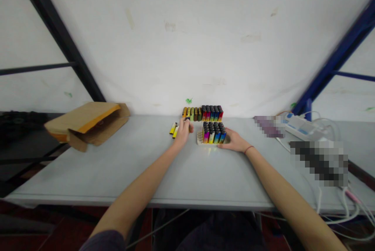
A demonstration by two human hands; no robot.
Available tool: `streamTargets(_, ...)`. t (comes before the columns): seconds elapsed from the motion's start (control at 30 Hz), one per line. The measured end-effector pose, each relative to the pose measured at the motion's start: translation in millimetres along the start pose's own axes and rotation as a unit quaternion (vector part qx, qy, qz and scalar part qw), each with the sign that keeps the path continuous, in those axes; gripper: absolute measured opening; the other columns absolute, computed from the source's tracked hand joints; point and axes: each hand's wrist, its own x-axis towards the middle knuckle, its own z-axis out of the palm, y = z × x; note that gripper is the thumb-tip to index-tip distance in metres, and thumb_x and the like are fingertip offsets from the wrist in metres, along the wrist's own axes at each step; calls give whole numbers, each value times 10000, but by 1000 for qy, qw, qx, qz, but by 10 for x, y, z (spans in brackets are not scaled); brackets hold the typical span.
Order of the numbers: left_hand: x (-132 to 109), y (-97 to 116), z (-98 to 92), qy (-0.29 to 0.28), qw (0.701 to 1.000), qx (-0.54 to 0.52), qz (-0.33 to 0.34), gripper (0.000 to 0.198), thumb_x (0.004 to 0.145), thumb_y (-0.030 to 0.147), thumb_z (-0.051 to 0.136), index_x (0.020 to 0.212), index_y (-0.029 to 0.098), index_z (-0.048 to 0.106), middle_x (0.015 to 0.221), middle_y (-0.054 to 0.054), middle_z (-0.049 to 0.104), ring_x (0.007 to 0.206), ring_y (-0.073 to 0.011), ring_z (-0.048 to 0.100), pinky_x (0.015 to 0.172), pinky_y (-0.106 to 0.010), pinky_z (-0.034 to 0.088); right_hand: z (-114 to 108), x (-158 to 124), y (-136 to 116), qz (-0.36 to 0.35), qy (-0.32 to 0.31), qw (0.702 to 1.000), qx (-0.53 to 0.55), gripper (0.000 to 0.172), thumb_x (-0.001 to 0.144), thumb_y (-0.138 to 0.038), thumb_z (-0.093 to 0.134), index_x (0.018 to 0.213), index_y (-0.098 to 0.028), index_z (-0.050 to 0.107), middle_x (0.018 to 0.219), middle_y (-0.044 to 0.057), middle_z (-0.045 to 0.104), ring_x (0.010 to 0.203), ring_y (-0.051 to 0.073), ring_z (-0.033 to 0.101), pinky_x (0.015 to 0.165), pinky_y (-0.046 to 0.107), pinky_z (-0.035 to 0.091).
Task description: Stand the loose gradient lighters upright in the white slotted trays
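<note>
My left hand (184,130) has its fingers closed round a yellow lighter with a dark top, left of the front tray. Two yellow lighters (174,130) lie on the table just left of that hand. My right hand (234,141) grips the right side of a white tray (200,143). Several upright lighters (214,136) in pink, yellow and blue, with black tops, fill most of this tray; bare slots show at its left end. Behind it stand a block of multicoloured lighters (212,114) and a block of yellow, orange and green ones (192,114).
An open cardboard box (88,122) rests at the left of the grey table (123,173). Toward the right are a power strip (301,126), white cables and blurred-out objects (319,161). A pale wall (205,48) rises behind the table.
</note>
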Motion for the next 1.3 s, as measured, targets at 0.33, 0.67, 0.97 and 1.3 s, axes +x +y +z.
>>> streamTargets(0.33, 39, -237, -38, -134, 949, 229, 171, 292, 969, 340, 558, 1162, 160, 682, 1236, -137, 712, 1129, -251, 675, 1007, -411, 545, -14, -5, 14, -14, -15, 1000, -1, 714, 757, -595, 784, 1334, -198, 644, 1379, 146, 668, 1282, 382, 611, 1175, 605, 402)
streamTargets(0.67, 27, -175, -45, -104, 927, 304, 195, 256, 961, 260, 575, 1150, 140, 701, 1216, -139, 734, 1121, -249, 691, 1044, -415, 524, 1, -12, 26, -5, -17, 1000, -6, 757, 760, -623, 766, 1367, -193, 625, 1417, 156, 640, 1315, 389, 585, 1184, 611, 387)
streamTargets(0.97, 48, -208, -33, -122, 922, 301, 213, 261, 961, 296, 577, 1152, 170, 701, 1199, -120, 737, 1106, -248, 681, 1034, -418, 524, 8, -11, 20, 1, -8, 1000, -5, 747, 745, -625, 777, 1341, -195, 644, 1412, 157, 644, 1316, 404, 579, 1166, 613, 405)
streamTargets(1.3, 66, -148, -67, -135, 910, 321, 225, 253, 962, 310, 583, 1142, 178, 702, 1174, -109, 742, 1094, -246, 679, 1020, -402, 522, 3, -9, -5, 0, -4, 1000, -5, 735, 739, -604, 792, 1346, -217, 643, 1422, 141, 642, 1304, 404, 587, 1159, 619, 408)
